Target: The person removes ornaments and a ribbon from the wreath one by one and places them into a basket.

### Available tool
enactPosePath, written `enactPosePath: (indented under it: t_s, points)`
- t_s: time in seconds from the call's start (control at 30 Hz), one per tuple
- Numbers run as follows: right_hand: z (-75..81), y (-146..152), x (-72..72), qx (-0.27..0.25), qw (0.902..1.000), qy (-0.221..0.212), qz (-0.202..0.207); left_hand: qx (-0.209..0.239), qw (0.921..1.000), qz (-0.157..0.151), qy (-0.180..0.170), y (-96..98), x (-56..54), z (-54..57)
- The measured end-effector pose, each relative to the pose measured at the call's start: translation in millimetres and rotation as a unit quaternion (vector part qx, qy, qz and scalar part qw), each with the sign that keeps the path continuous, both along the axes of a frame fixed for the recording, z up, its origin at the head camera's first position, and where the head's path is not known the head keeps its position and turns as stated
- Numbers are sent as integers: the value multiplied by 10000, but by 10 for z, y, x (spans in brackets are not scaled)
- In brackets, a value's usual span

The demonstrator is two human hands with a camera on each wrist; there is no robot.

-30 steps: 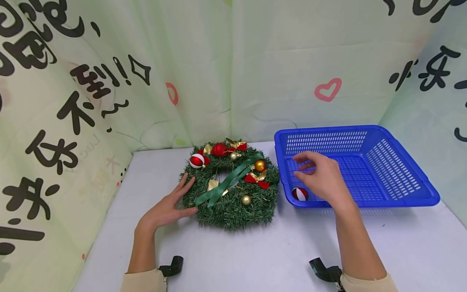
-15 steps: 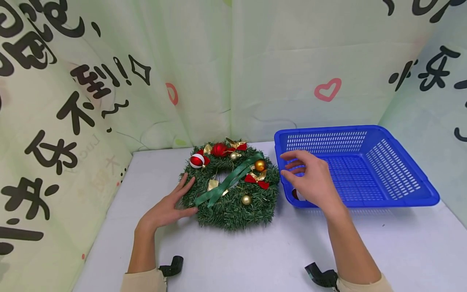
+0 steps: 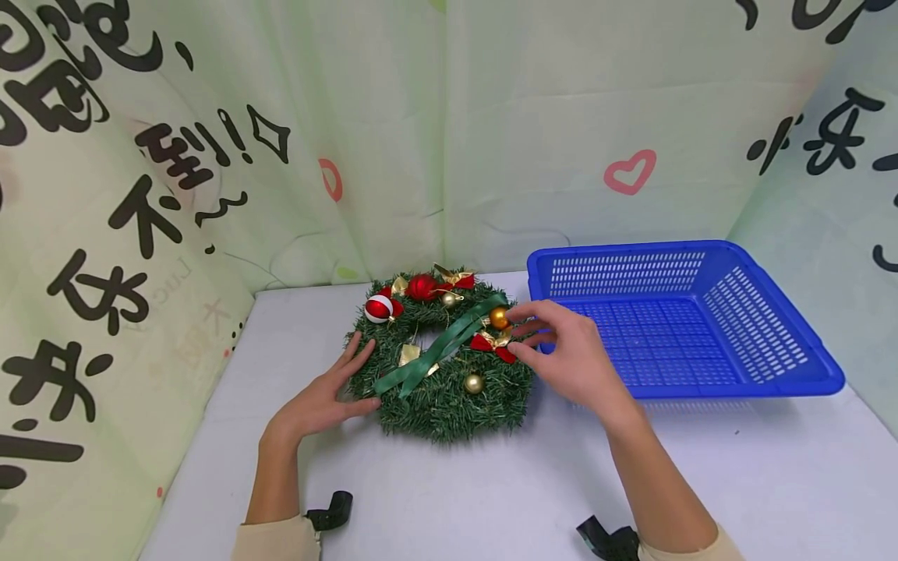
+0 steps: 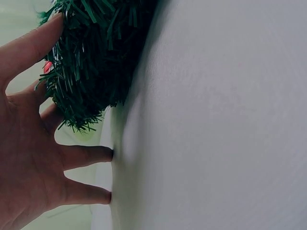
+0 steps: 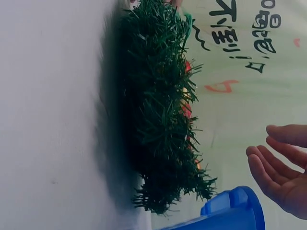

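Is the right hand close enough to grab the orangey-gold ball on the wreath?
Probably yes. The right hand looks empty and hovers close to the orangey-gold ball. The ball sits on top of the wreath, and nothing seems to block the way.

The wreath point(image 3: 449, 417) lies on the table point(image 3: 456, 499), left of the basket point(image 3: 730, 388), perhaps not quite touching.

The right hand point(image 3: 568, 354) has shifted left, from over the blue basket point(image 3: 737, 389) to above the wreath's point(image 3: 435, 417) right side, fingertips now near the gold ball point(image 3: 499, 318) and a red bow point(image 3: 484, 343). The red-and-white ball, earlier visible in the basket's near left corner, is now hidden.
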State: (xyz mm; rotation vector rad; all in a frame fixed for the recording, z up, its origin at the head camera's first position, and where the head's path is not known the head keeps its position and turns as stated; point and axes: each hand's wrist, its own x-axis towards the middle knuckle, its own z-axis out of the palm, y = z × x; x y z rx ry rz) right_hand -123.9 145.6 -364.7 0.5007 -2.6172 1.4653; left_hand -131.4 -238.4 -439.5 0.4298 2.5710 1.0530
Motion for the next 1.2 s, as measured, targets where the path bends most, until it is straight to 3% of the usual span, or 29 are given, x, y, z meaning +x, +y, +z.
enactPosePath:
  t_s: [0.47,1.2]
  points:
    - [-8,-136,47,-76,9995,-173,243,18,10000,-15,-16,4,13,18]
    - [-140,-289,69,403,9949,-579,719,12,10000,-47,17,-2,-5,-8]
